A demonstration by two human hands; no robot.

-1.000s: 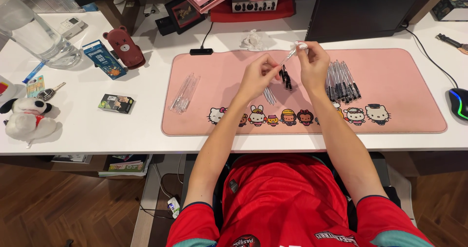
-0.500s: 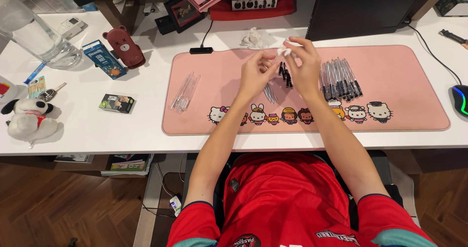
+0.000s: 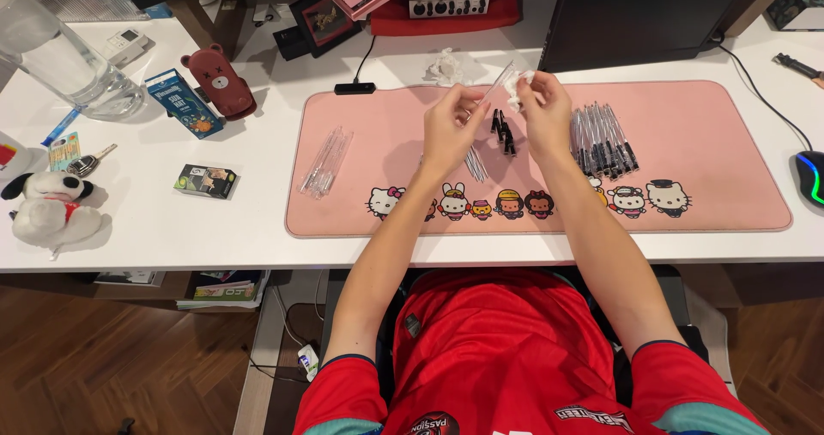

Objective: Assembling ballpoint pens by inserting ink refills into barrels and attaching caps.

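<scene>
Both hands are raised over the middle of a pink desk mat [image 3: 712, 203] with cartoon figures along its front edge. My left hand [image 3: 451, 126] pinches the lower end of a clear pen barrel [image 3: 498, 81] that slants up to the right. My right hand [image 3: 545, 109] holds a small white tissue [image 3: 518, 83] against the barrel's upper end. Below the hands lie a few black pen caps [image 3: 502, 133] and thin refills [image 3: 475, 162]. A row of assembled black pens [image 3: 603, 139] lies right of my right hand. Several clear barrels [image 3: 326, 160] lie on the mat's left part.
A monitor [image 3: 635, 15] stands behind the mat, with a crumpled tissue [image 3: 445, 66] near it. On the left sit a water bottle [image 3: 60, 57], a blue box [image 3: 183, 102], a brown bear case [image 3: 219, 81], a small card pack [image 3: 206, 180], keys [image 3: 86, 162] and a plush dog [image 3: 47, 205]. A mouse [image 3: 811, 176] sits far right.
The hands have stayed together over the mat's middle. The clear barrel has tilted up to the right, and my right hand has shifted the tissue along its upper end.
</scene>
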